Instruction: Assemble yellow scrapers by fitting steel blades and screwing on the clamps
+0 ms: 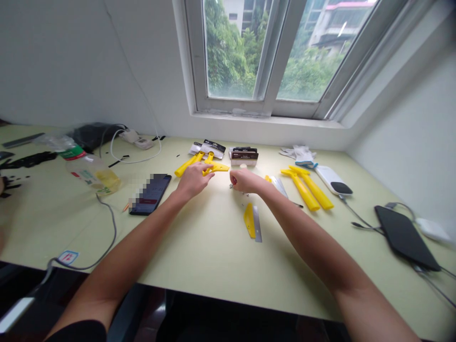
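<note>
My left hand point(194, 180) is closed around a yellow scraper handle point(220, 167), whose wide, flat head sticks out to the right past the fingers. A second yellow scraper handle point(183, 166) lies just behind that hand. To the right, my right hand point(244, 180) is curled with its fingertips pinched low over the table; what they hold, if anything, is hidden. Small metal screws point(245, 194) lie beneath it. Nearer to me is a yellow blade holder with a metal blade point(257, 223). Another metal blade point(280, 185) with a yellow piece lies partly behind my right forearm.
Black packages point(244, 156) stand at the back. Two yellow scraper handles point(306, 190), white gloves point(299, 154), a white power bank point(334, 180) and a black phone point(406, 237) are on the right. Leftward are another phone point(151, 194), a plastic bottle point(92, 171) and cables.
</note>
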Demonstrator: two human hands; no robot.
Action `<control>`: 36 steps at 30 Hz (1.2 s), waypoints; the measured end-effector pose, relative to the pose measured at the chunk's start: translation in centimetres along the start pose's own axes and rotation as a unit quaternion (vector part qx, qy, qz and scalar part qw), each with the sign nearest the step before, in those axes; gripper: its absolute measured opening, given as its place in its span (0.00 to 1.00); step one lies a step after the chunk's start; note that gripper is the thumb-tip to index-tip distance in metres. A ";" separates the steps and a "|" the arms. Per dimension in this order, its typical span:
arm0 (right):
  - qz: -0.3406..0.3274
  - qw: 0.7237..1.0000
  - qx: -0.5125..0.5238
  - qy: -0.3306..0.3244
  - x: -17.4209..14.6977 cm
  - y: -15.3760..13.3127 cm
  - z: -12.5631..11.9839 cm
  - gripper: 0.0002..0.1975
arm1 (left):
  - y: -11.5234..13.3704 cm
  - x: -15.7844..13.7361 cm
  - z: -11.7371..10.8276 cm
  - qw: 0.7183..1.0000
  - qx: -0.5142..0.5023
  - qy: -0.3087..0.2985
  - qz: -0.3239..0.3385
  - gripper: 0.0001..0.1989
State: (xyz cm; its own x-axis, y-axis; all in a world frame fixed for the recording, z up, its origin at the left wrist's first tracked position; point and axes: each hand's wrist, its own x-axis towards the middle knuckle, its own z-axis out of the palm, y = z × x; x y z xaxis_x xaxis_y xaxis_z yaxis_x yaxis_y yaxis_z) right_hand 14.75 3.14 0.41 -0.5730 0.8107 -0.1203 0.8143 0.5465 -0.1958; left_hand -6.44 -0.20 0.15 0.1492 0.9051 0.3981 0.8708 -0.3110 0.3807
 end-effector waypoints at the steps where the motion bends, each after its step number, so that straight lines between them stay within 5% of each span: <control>1: -0.002 1.000 0.002 0.004 -0.1 -0.1 -0.1 0.05 | 0.0 0.0 -0.1 1.000 -0.005 0.004 -0.003 0.15; 7: -0.010 0.996 0.026 0.087 -3.3 -0.1 -3.4 0.05 | 0.7 -0.3 -0.5 0.997 -0.069 -0.008 -0.026 0.16; 11: -0.025 0.968 0.104 0.228 -7.9 0.9 -7.6 0.05 | 3.2 0.2 0.2 0.986 -0.153 -0.051 -0.044 0.15; 16: 0.010 0.880 0.191 0.435 -13.8 1.8 -12.0 0.04 | 10.5 3.3 4.4 0.977 -0.173 -0.128 -0.002 0.09; 18: 0.035 0.847 0.196 0.492 -15.6 1.8 -13.1 0.04 | 14.3 5.0 6.8 0.956 -0.192 -0.220 -0.015 0.10; 20: 0.053 0.825 0.185 0.532 -17.1 1.7 -13.8 0.03 | 17.9 6.6 9.2 0.951 -0.198 -0.238 -0.017 0.11; 24: 0.072 0.796 0.170 0.577 -19.0 2.2 -14.3 0.03 | 23.7 9.1 13.0 0.947 -0.206 -0.245 -0.038 0.14; 28: 0.070 0.783 0.178 0.592 -19.9 3.2 -14.4 0.04 | 26.7 10.0 15.0 0.945 -0.210 -0.242 -0.063 0.18; 36: 0.067 0.794 0.151 0.585 -19.9 3.4 -14.3 0.04 | 26.3 9.5 14.2 0.958 -0.210 -0.192 -0.035 0.20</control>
State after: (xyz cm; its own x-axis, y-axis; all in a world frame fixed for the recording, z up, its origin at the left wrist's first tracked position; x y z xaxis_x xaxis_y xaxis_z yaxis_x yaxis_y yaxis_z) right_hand 30.30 -8.15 16.06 0.1386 0.5946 0.7920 0.6992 0.5076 -0.5035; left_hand 24.53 4.37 2.10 0.3300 0.9425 0.0533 0.6318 -0.2625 0.7294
